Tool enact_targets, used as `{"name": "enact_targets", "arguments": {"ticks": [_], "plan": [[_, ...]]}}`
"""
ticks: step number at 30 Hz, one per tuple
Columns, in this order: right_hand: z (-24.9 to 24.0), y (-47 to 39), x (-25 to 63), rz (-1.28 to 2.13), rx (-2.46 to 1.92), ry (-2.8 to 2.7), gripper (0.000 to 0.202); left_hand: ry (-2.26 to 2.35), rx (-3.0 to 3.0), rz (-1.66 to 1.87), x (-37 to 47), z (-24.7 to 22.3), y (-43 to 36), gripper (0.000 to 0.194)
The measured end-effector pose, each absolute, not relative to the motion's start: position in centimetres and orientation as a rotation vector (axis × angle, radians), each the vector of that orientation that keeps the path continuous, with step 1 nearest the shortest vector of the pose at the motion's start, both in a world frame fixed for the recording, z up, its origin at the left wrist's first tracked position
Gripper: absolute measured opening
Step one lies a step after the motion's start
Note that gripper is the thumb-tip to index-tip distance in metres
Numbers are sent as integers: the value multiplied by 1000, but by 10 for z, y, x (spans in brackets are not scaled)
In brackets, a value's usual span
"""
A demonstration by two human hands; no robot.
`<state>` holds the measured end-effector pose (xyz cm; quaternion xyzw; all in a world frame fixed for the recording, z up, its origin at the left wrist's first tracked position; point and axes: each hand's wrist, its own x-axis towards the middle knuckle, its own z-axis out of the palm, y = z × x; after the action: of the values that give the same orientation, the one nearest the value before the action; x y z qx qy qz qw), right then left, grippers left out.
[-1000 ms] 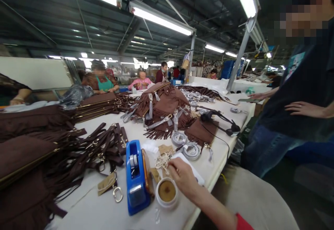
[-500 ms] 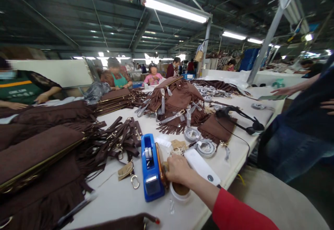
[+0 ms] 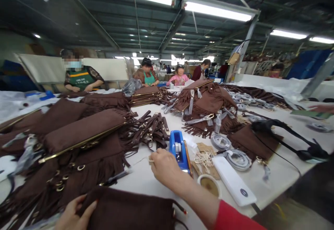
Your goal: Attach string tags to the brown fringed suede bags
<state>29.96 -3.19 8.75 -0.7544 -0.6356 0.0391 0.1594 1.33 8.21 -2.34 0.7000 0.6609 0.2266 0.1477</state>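
Note:
My left hand (image 3: 75, 213) grips the near edge of a dark brown bag (image 3: 130, 209), thumb on top, at the bottom of the view. My right hand (image 3: 165, 167) reaches over the white table, its fingers pinched together; a tan sliver and a thin string show at the fingertips, apparently a hang tag, mostly hidden by the hand. Just beyond stands a blue tape dispenser (image 3: 177, 146). Brown straps with metal clasps (image 3: 153, 127) lie behind the hand. A small round tub (image 3: 209, 185) sits right of my wrist.
Fringed brown bags (image 3: 86, 129) are piled on the left, with another heap (image 3: 206, 101) farther back. To the right lie coiled wrapped straps (image 3: 237, 158), a white device (image 3: 235, 181), tags with strings (image 3: 206, 157) and a black headband-like thing (image 3: 289, 136). Co-workers sit across the table.
My view has swung left. My right hand has left the tape dispenser's side and moved left to where the hang tag lay. My left hand has come into view, holding the brown bag.

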Motion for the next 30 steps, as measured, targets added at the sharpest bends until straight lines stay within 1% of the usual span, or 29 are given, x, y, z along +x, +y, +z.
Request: {"name": "enact_targets", "arguments": {"ticks": [2,5,9,12,16,18,24,27,30], "plan": [[67,-4,282,140,-2172,-1876,14,1884,1975,623,14,-20,78,33],[37,28,274,133,-2212,-1883,17,1881,1907,566,21,-10,67,39],[15,50,278,130,-2266,-1895,16,1917,1808,471,31,1,58,40],[9,60,278,154,-2274,-1919,17,1951,1767,479,35,6,54,33],[6,69,276,208,-2271,-1909,25,1997,1849,518,40,8,50,23],[9,68,272,235,-2246,-1879,22,2010,1920,523,43,8,49,21],[27,37,215,335,-1994,-1791,15,2012,1969,516,47,9,47,27],[19,21,181,502,-1729,-1671,13,1993,1893,480,45,12,51,31],[-1,12,167,614,-1631,-1522,11,1961,1744,453,40,10,62,31]]}}
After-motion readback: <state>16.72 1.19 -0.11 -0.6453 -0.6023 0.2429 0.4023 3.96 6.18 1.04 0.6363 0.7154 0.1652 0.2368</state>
